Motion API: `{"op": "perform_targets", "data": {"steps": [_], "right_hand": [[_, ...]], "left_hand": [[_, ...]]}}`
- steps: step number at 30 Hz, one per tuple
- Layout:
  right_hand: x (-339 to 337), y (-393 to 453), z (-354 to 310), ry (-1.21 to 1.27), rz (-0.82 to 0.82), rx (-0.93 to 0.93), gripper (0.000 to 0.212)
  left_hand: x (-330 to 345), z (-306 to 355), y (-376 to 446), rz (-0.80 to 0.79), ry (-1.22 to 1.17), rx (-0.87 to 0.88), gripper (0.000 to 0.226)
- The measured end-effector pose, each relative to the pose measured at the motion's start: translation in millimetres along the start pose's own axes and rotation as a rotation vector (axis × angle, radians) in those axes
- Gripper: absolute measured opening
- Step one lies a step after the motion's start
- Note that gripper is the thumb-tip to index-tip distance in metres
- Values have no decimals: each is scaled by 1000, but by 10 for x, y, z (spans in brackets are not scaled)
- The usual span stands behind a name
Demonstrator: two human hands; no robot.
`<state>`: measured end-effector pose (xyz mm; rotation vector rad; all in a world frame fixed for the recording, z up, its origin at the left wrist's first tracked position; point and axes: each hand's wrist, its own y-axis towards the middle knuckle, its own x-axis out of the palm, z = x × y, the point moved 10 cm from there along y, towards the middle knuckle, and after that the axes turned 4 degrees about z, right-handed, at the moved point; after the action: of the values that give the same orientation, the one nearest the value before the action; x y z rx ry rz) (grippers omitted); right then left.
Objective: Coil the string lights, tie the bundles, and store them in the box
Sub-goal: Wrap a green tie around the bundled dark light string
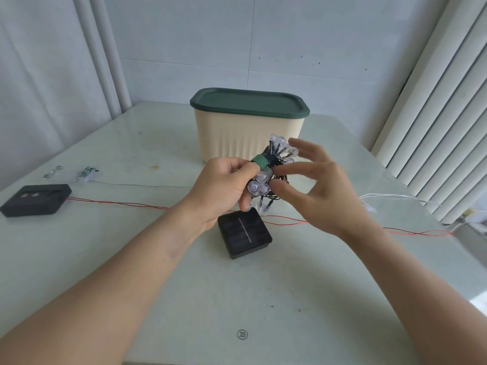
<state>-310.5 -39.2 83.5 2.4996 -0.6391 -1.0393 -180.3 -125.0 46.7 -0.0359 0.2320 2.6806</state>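
My left hand (224,188) grips a coiled bundle of string lights (274,164) with clear round bulbs and dark wire, held above the table. A green strap (259,162) wraps round the bundle's middle, by my left thumb. My right hand (313,183) is beside the bundle with fingers spread; its thumb and forefinger touch the wire. The bundle's black solar panel (245,234) lies on the table below. Behind stands the cream box (247,135) with its dark green lid (249,102) on.
A second black solar unit (35,200) lies at the left with a red wire (118,202) running right across the table. Small clear lights (71,172) on thin wire sit at the far left. A white cable (395,197) lies near the right edge by the blinds.
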Motion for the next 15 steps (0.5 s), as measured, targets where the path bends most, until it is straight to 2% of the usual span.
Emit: {"op": "perform_targets", "data": {"steps": [4,9,15], "right_hand": [[147,-22,23,14,-118,12,13],[105,-5,63,135,-47,68,14],[159,-5,133,236,-135,165,24]], "left_hand": [[46,9,-29,-23,1,0,26],[91,43,-50,-55,-26,10,23],[75,13,-15,-35,40,38,15]]}}
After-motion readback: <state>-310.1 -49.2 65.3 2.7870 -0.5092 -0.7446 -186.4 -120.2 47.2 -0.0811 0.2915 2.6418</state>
